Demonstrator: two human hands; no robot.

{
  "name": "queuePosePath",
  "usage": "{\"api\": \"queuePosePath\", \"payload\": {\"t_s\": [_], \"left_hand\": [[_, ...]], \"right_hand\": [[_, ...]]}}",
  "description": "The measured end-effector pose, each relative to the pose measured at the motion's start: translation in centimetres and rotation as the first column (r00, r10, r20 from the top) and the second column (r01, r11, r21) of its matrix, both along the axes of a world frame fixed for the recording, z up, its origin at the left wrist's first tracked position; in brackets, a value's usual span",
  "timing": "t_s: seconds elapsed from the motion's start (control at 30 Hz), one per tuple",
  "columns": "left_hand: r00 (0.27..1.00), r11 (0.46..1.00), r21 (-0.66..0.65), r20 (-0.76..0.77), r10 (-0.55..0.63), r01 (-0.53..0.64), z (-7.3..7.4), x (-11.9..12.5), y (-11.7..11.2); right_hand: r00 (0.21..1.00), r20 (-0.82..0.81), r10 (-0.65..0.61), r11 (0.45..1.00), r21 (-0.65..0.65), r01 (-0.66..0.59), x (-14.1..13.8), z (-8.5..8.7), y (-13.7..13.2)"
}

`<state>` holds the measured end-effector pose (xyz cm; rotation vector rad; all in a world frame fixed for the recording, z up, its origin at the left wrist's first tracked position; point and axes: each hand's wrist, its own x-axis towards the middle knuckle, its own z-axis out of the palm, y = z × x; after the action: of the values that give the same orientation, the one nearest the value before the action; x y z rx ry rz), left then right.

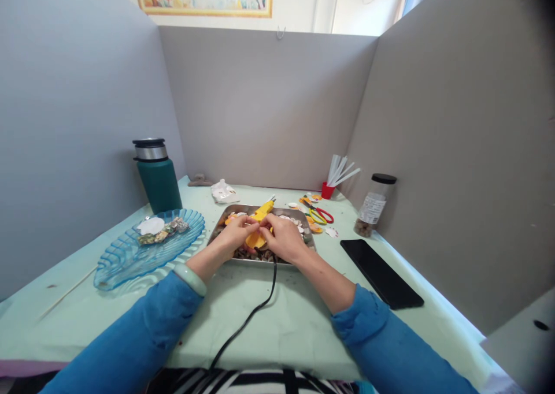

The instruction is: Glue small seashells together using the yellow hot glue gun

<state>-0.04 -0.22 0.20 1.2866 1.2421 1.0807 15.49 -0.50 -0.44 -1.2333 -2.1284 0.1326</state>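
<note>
Left hand (pixel 237 235) and right hand (pixel 284 237) meet over a metal tray (pixel 243 260)

The tray sits on the worktop (pixel 303 319) and is full of small brown bits and flat pale pieces; to its left is a see-through blue plate (pixel 130 267) with a wavy edge, and on it are a white round piece (pixel 151 226) and a bundle of speckled bits (pixel 162 233); a tall green bottle (pixel 158 180) with a black and silver top stands just behind the plate; at the back right, a red cup (pixel 328 190) holds a bunch of white sticks (pixel 337 171); near the right wall, a clear jar (pixel 373 208) with a black lid has brown bits at the bottom.

Both arms reach forward in blue sleeves; the hands lean in from each side with bent fingers, and their fingertips come close together in the middle; I cannot tell if either one is clamped on something, because the fingers hide that spot.

The yellow glue gun (pixel 263 210) is at the tray, partly hidden by the hands; its long side runs from near to far, slanting a little to the right; its tip points away from the person; a black cord (pixel 249 319) runs from its near end toward the person.
</note>
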Motion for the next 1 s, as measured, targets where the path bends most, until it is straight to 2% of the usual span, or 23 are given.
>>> {"api": "queuePosePath", "payload": {"t_s": [0.27, 1.0], "left_hand": [[0.995, 0.997, -0.023, 0.073, -0.069, 0.071, -0.14, -0.26, 0.22], [0.999, 0.999, -0.028, 0.023, -0.039, 0.039, -0.11, -0.16, 0.01]], "right_hand": [[1.000, -0.013, -0.025, 0.999, 0.023, 0.025, -0.18, 0.34, -0.29], [0.998, 0.044, -0.037, 0.999, -0.023, 0.038, -0.16, 0.13, -0.11]]}}
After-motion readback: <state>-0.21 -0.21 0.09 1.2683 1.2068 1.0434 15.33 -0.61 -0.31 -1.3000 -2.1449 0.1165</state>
